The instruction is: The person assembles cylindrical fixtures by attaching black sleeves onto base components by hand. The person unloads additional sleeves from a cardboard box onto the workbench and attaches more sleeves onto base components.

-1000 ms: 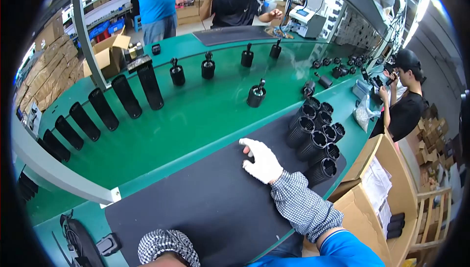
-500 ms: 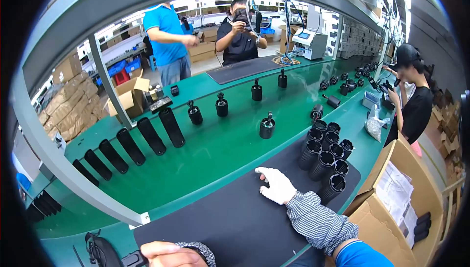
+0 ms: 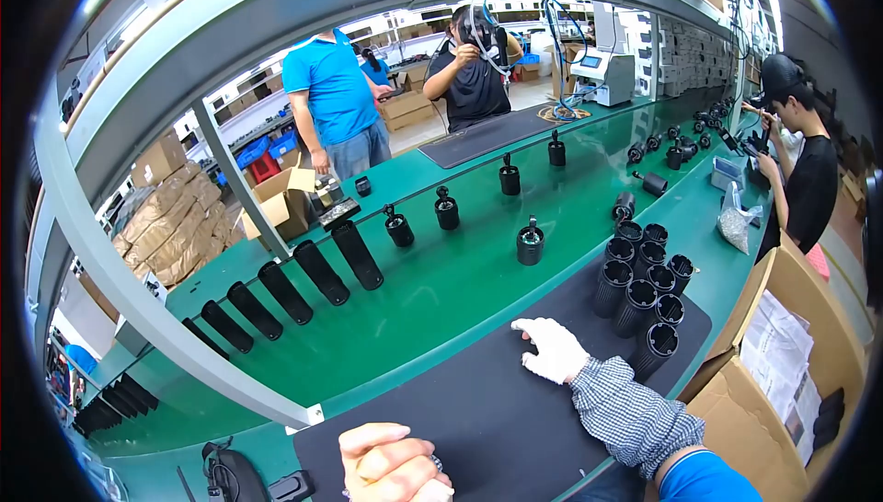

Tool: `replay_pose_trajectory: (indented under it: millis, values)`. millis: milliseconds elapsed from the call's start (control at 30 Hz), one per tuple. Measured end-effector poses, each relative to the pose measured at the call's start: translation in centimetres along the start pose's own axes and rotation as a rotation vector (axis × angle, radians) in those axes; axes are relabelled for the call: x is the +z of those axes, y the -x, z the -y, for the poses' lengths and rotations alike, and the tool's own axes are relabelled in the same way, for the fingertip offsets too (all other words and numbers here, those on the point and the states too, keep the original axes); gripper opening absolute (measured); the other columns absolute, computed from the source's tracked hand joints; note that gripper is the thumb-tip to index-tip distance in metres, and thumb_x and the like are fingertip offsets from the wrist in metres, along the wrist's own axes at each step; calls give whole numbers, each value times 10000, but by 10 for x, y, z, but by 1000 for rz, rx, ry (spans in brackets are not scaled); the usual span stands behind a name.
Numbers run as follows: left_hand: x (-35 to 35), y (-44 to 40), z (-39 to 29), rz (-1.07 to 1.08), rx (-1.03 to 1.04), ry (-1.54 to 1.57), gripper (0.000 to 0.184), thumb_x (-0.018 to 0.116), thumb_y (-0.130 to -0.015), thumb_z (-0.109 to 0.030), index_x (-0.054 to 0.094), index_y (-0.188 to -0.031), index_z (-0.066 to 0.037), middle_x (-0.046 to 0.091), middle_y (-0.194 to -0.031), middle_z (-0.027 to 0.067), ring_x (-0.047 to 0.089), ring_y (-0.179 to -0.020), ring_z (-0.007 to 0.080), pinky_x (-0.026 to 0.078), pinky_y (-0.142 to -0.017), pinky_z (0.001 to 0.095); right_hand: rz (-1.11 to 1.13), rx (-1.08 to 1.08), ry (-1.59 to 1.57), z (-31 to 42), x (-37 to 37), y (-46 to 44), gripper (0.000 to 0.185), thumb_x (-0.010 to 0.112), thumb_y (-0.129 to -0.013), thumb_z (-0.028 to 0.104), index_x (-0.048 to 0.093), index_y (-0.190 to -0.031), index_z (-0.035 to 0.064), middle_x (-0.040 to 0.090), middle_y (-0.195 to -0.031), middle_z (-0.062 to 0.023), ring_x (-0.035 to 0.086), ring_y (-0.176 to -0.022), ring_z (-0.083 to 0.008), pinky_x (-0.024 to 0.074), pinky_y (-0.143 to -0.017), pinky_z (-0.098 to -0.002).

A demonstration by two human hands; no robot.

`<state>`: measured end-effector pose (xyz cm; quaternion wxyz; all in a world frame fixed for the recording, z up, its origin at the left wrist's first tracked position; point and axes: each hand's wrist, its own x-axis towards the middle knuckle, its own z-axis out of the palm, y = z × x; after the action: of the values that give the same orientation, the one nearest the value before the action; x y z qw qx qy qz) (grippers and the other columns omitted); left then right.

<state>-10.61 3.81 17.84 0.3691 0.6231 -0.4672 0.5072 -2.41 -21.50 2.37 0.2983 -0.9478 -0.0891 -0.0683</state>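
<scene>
My right hand (image 3: 556,352), in a white glove below a checked sleeve cover, rests over the black mat (image 3: 478,410). Its thumb and fingers are apart, with nothing visible between them. Just right of it stand several open-topped black ribbed cylinders (image 3: 633,309) in a tight group. At the bottom edge, my left hand (image 3: 394,465) is closed, its fingers curled in; whatever it may hold is hidden. Its visible fingers are bare. Past the mat, a black cylinder unit with an upright top piece (image 3: 530,244) stands on the green belt (image 3: 441,290).
Long black housings (image 3: 320,274) lean in a row at left, beside a grey post (image 3: 166,309). More cylinder units (image 3: 447,211) line the belt. An open carton (image 3: 736,401) is at right. Co-workers (image 3: 800,161) are across and at right. A black pouch (image 3: 235,474) lies lower left.
The whole scene has shifted right in view. My left hand has come up farther into view, its fingers curled. The standing person in blue has lowered an arm. My right hand keeps its pose.
</scene>
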Motion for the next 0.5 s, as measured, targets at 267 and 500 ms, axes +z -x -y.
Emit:
replay_pose_trajectory:
  millis: [267,500]
  values:
    - [1,-7,-5,66,-56,16,132,628,-693,4,528,-713,-79,553,-625,60,601,-594,228,500,-703,431,7,-19,10,-3,1,0,490,602,-752,167,528,-1228,73,576,-1052,-131,530,-1043,-307,441,-923,-400]
    - [7,0,2,-3,17,4,119,635,-706,-60,528,-682,-109,553,-604,41,580,-554,201,486,-682,411,12,-48,31,-8,4,0,471,603,-756,190,547,-1209,73,559,-1094,-148,519,-1065,-321,433,-943,-408]
